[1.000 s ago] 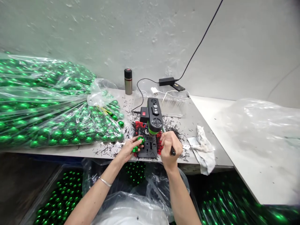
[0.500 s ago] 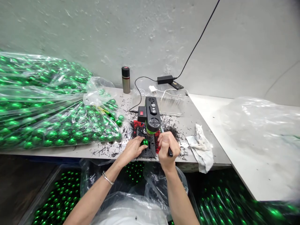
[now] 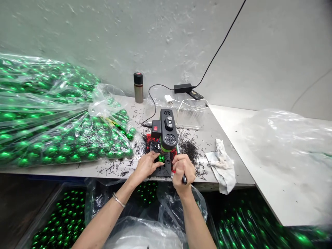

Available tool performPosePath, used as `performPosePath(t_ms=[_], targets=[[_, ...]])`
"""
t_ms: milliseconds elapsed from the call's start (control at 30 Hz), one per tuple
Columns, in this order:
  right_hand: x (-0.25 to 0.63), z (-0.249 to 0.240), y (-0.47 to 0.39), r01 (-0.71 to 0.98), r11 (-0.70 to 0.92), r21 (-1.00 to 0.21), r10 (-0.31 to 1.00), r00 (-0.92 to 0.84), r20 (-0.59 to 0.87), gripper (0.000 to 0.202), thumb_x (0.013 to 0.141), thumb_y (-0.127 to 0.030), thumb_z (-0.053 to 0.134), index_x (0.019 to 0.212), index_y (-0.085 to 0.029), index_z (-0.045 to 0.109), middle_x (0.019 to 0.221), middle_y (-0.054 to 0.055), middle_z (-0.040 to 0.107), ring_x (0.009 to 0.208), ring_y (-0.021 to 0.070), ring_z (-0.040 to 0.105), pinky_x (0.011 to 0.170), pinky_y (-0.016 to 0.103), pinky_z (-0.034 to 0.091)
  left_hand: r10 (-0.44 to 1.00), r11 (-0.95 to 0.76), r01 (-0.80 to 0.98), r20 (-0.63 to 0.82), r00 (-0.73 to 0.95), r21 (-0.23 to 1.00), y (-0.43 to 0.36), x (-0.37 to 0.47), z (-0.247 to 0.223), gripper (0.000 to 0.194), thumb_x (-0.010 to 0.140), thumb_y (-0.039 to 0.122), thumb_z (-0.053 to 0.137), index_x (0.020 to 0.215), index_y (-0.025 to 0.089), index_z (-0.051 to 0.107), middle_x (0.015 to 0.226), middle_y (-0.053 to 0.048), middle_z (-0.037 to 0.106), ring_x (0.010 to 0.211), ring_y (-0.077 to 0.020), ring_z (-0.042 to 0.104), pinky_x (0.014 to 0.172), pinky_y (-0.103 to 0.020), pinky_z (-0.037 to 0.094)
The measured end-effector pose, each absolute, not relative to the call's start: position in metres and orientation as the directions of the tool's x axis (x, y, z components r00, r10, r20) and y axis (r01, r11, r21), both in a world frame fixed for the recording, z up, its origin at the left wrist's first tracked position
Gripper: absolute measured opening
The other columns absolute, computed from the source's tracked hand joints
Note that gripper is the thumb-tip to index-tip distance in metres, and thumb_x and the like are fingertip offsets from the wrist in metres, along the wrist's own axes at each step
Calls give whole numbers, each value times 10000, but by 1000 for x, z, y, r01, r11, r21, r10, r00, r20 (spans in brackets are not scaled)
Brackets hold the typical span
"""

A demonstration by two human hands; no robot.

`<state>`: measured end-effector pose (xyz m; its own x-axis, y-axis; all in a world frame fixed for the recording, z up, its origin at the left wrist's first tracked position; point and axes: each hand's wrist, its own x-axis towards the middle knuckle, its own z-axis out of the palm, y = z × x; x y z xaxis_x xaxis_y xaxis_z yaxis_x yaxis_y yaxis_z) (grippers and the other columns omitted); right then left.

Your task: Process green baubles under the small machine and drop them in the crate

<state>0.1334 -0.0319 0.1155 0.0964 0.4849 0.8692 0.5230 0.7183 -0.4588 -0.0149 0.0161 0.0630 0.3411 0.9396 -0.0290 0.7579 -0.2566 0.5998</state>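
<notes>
One ball [image 3: 161, 158] to be seen, in the head view, pinched between thumb and fingertips of the left hand [image 3: 147, 165], over the black plate [image 3: 166, 169] and near the front end of the press [image 3: 169, 131]. Gripping the handle [image 3: 184, 178] in a closed fist with the right hand [image 3: 184, 170]. Have lowered that fist and handle a little since half a second ago, bringing the press's end down closer to the ball. Held two balls with the left a second ago; now show just one in those fingers, and cannot tell where the other went. Leaves little room, by the look of it, between fingertips and press. Cannot tell whether touching the ball with that end. Scattered beside the plate on the table [image 3: 241, 169], many dark slivers [image 3: 189, 148]; farther right, a crumpled cloth [image 3: 223, 173].
</notes>
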Motion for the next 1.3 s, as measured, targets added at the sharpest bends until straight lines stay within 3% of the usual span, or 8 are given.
performPosePath(t_ms=[267, 467, 633, 800, 900, 1033, 1133, 1300], targets=[[133, 72, -25, 549, 746, -377, 401, 83, 912, 308, 993, -205, 342, 703, -221, 444, 683, -10, 513, 599, 120, 501, 619, 314, 446, 940, -256, 777, -39, 338, 575, 15, -13, 62, 364, 907, 399, 662, 1207, 201, 716, 1138, -106, 714, 1010, -279, 700, 829, -301, 518], [131, 55, -24, 539, 728, -423, 423, 131, 896, 314, 1011, -248, 321, 721, -223, 439, 706, -7, 519, 611, 122, 512, 620, 320, 450, 939, -248, 777, -52, 339, 578, 14, -13, 63, 338, 906, 409, 658, 1170, 209, 726, 1110, -101, 714, 968, -278, 704, 790, -307, 513], [132, 48, -24, 529, 736, -422, 416, 138, 899, 309, 1014, -247, 318, 730, -224, 438, 731, -10, 527, 619, 120, 545, 672, 343, 485, 943, -240, 783, -53, 328, 574, 13, -13, 63, 343, 906, 401, 663, 1177, 198, 718, 1101, -97, 713, 973, -275, 700, 789, -304, 512], [133, 39, -22, 515, 745, -424, 410, 149, 900, 312, 1015, -225, 294, 742, -225, 445, 745, -16, 535, 644, 120, 577, 826, 395, 512, 936, -256, 795, -64, 346, 550, 13, -13, 67, 357, 928, 433, 637, 1177, 189, 712, 1116, -94, 709, 983, -262, 701, 787, -293, 513], [135, 37, -23, 529, 750, -396, 424, 75, 903, 282, 1003, -209, 319, 756, -225, 456, 755, -9, 542, 676, 131, 589, 840, 396, 503, 936, -255, 804, -71, 345, 537, 13, -13, 69, 377, 931, 441, 634, 1192, 180, 712, 1105, -97, 712, 988, -266, 705, 793, -294, 515], [136, 51, -26, 541, 759, -362, 427, 7, 904, 271, 984, -187, 342, 737, -227, 445, 727, -5, 522, 675, 141, 558, 745, 358, 493, 942, -247, 808, -64, 330, 535, 14, -11, 67, 393, 916, 433, 656, 1213, 182, 715, 1106, -101, 720, 1003, -274, 708, 810, -298, 520], [135, 83, -28, 507, 750, -425, 452, 75, 889, 296, 977, -151, 355, 697, -223, 417, 690, -13, 491, 634, 125, 503, 625, 290, 433, 949, -225, 794, -56, 309, 564, 16, -10, 67, 412, 890, 399, 689, 1229, 167, 713, 1136, -116, 721, 1023, -287, 702, 846, -316, 518], [131, 136, -30, 455, 676, -579, 577, 161, 801, 312, 969, -111, 411, 675, -215, 428, 650, -24, 476, 630, 116, 504, 593, 272, 386, 974, -138, 633, -10, 225, 761, -9, -26, 65, 416, 834, 426, 726, 1147, 153, 744, 1026, -97, 727, 972, -276, 675, 869, -342, 494]])
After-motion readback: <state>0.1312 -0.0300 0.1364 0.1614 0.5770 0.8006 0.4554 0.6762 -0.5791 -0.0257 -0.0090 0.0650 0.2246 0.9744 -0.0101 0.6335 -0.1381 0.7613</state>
